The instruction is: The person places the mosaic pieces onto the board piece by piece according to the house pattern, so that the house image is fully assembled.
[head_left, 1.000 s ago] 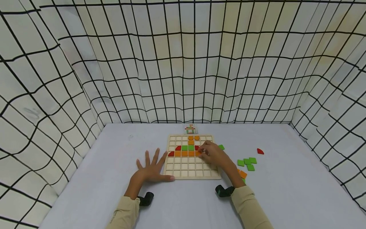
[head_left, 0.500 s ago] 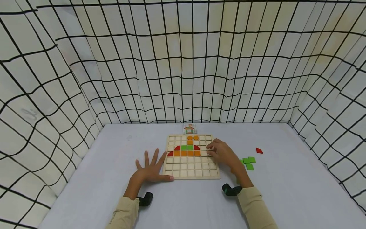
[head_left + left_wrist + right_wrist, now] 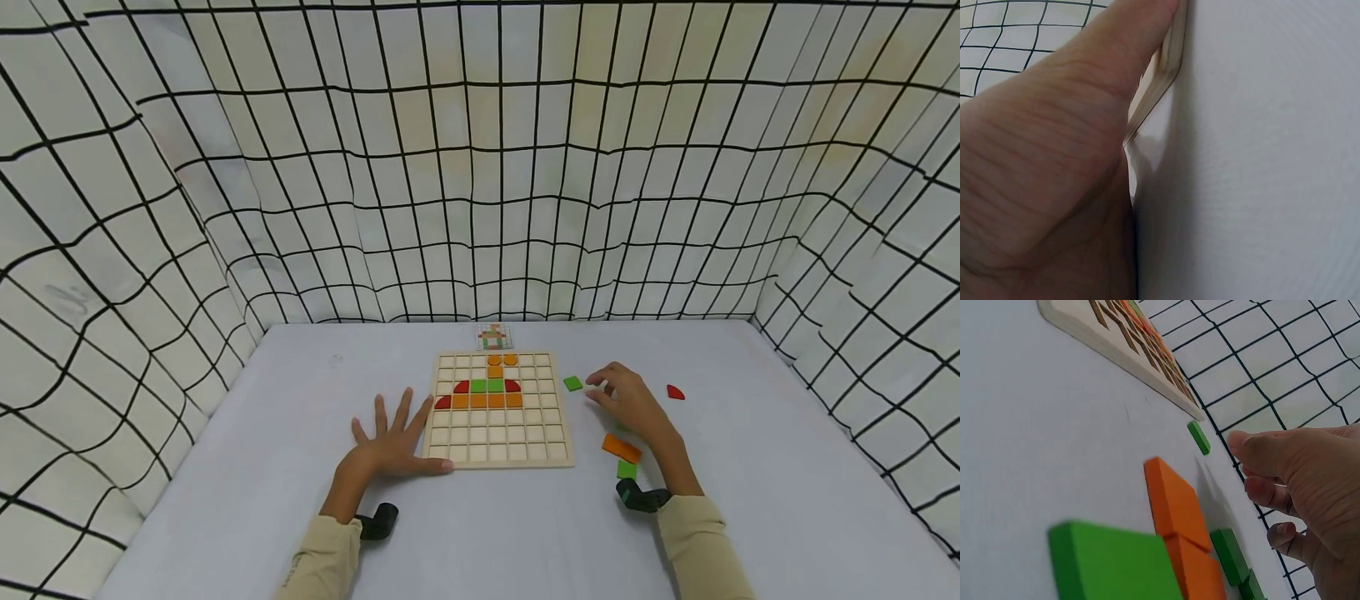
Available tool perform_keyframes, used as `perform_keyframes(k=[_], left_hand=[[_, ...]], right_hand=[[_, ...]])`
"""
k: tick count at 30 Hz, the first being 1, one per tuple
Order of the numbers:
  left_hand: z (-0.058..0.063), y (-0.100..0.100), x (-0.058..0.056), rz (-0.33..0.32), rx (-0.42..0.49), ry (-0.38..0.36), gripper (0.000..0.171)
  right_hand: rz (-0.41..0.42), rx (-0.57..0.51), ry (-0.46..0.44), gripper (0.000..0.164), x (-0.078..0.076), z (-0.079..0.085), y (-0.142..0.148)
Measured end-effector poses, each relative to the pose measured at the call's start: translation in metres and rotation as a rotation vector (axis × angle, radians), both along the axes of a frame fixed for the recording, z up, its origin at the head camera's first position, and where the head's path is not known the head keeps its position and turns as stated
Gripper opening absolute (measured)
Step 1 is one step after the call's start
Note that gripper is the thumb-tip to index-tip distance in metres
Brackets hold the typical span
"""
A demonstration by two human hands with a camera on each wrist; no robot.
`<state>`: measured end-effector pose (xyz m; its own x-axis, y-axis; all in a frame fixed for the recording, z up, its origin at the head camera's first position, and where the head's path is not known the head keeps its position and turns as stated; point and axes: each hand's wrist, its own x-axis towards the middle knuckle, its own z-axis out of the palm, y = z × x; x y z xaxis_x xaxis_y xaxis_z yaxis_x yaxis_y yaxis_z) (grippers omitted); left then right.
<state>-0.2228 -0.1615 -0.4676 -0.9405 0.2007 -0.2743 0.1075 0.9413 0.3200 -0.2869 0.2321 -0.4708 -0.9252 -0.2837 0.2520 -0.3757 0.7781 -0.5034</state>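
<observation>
My left hand (image 3: 390,454) lies with fingers spread at the near left corner of a wooden grid board (image 3: 498,465), its thumb along the front edge. In the left wrist view, the thumb touches the board's rim (image 3: 1154,94). Set in the grid are a row of orange square tiles (image 3: 477,401), green squares (image 3: 487,386), red quarter-round tiles (image 3: 512,386) and orange round tiles (image 3: 510,360). My right hand (image 3: 628,402) hovers right of the board, fingers loosely bent with nothing visible between them. Nearest its fingertips lies a loose green square tile (image 3: 573,383).
Loose orange tiles (image 3: 622,448) and a green tile (image 3: 627,470) lie near my right wrist; more green tiles (image 3: 1230,556) show beneath the hand. Farther right is a red quarter-round tile (image 3: 676,392). A pattern card (image 3: 494,337) lies behind the board. Black netting surrounds the white table.
My right hand has moved right, from the end of the orange row off the board to above the loose tiles. My left hand has stayed at the board's corner.
</observation>
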Motion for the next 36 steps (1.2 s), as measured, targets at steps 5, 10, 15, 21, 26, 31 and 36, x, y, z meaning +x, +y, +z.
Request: perform_keyframes(k=[5, 10, 15, 21, 26, 31, 36], left_hand=[[0.0, 0.0, 0.0, -0.001, 0.012, 0.004, 0.119], [-0.001, 0.0, 0.0, -0.004, 0.013, 0.007, 0.119], [-0.002, 0.0, -0.001, -0.006, 0.01, 0.007, 0.118], [0.001, 0.001, 0.0, -0.004, 0.011, -0.003, 0.118], [0.002, 0.001, 0.0, 0.0, 0.008, -0.001, 0.118], [0.003, 0.0, 0.002, -0.002, 0.014, 0.008, 0.118], [0.004, 0.0, 0.003, 0.002, 0.025, 0.011, 0.118]], right_hand=[[-0.045, 0.018, -0.001, 0.021, 0.003, -0.001, 0.023], [-0.087, 0.019, 0.015, 0.021, 0.008, -0.003, 0.047], [-0.175, 0.04, 0.005, 0.024, 0.014, -0.004, 0.068], [-0.293, 0.018, -0.01, 0.029, 0.019, -0.007, 0.087], [-0.335, 0.004, -0.003, 0.034, 0.019, -0.011, 0.095], [-0.36, 0.012, 0.026, 0.032, 0.018, -0.015, 0.096], [-0.389, -0.02, 0.004, 0.027, 0.018, -0.015, 0.093]])
